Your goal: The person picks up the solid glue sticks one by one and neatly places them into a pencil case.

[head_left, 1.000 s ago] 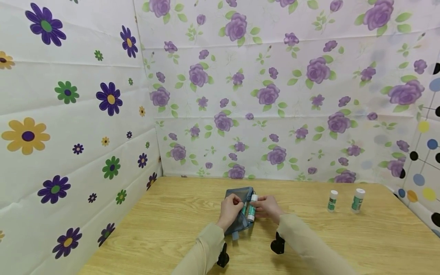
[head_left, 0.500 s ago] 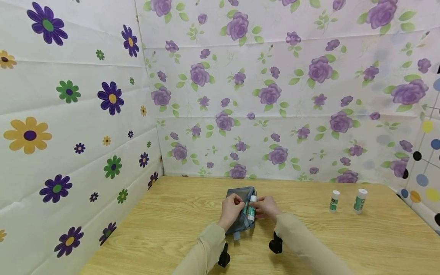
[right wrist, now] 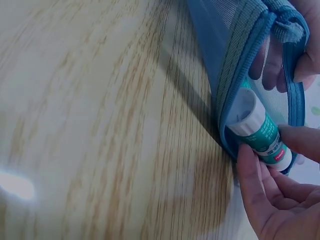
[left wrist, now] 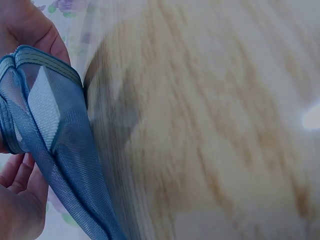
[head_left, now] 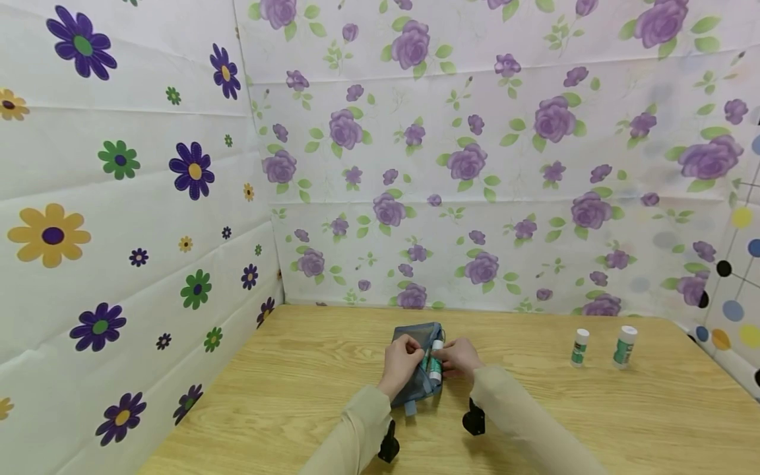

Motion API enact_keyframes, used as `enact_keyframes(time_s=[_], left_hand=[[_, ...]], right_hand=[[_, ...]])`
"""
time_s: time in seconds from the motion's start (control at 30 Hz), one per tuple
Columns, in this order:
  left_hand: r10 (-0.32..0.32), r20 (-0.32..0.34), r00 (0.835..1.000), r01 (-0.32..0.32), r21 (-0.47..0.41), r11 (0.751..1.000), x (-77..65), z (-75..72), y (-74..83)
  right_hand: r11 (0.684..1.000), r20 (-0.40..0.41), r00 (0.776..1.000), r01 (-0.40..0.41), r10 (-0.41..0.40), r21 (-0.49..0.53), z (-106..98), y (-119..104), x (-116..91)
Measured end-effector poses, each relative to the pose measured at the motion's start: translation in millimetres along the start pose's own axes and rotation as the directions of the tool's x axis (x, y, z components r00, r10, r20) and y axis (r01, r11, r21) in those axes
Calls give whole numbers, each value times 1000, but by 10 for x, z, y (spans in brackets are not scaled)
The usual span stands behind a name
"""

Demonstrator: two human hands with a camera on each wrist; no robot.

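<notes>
A blue mesh zip pouch lies on the table, its zipped mouth spread apart on the right side. My left hand pinches the pouch's upper edge; its fingers show behind the mesh in the right wrist view. My right hand holds a white and green glue stick between thumb and fingers, lying within the mouth. Some green of another item shows inside the pouch beside it. From the left wrist view, a pale fabric tab sticks out of the pouch, and the glue stick is hidden.
Two more glue sticks stand upright at the right: a slimmer one and a thicker one. The wooden table ends at a flowered curtain at the back. Black wrist devices hang below both sleeves.
The right hand and its glue stick have shifted slightly left, a little farther into the pouch. My left hand keeps its grip on the edge. The head view has turned slightly.
</notes>
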State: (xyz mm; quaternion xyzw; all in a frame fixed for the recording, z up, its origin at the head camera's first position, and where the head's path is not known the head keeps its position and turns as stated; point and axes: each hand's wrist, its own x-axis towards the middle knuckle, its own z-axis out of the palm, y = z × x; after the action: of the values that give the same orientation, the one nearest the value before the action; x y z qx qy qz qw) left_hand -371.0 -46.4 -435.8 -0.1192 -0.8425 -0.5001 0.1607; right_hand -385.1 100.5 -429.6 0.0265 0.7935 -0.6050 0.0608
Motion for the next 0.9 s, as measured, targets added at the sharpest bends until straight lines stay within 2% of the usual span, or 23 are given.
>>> enact_keyframes(time_s=[0.3, 0.6, 0.9], left_hand=[[5, 12, 1000, -5, -9, 1000, -7, 0, -8], [25, 2, 1000, -25, -9, 1000, 7, -4, 6], [-6, 14, 1000, 6, -8, 1000, 16, -13, -3]], right_hand=[[999, -31, 999, -38, 38, -5, 15, 11, 46], [1000, -42, 999, -26, 27, 10, 22, -51, 30], [997, -37, 999, -24, 27, 78, 8, -53, 6]])
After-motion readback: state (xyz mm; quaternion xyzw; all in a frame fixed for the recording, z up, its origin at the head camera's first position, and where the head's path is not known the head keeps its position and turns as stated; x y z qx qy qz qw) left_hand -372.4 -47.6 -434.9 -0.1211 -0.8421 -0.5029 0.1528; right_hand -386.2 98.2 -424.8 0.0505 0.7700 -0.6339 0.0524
